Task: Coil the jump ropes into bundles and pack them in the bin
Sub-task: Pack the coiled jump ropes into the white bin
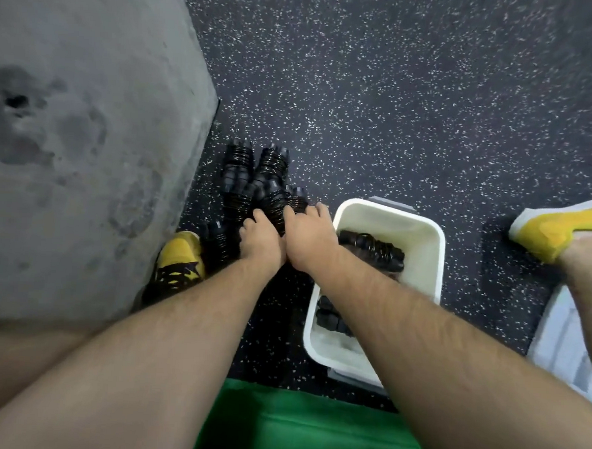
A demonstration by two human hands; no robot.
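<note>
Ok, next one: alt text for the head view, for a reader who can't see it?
Seen from above, a person's left hand and right hand reach together onto a pile of black coiled jump ropes on a speckled dark floor; whether they grip it is unclear. To its right, a white bin holds black bundles.

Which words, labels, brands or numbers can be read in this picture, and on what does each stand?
None: no text can be read.
Yellow shoe: black marks, a blurred pattern, no letters to read.
White bin: no label shows.
Jump rope bundles: no print shows.
</note>
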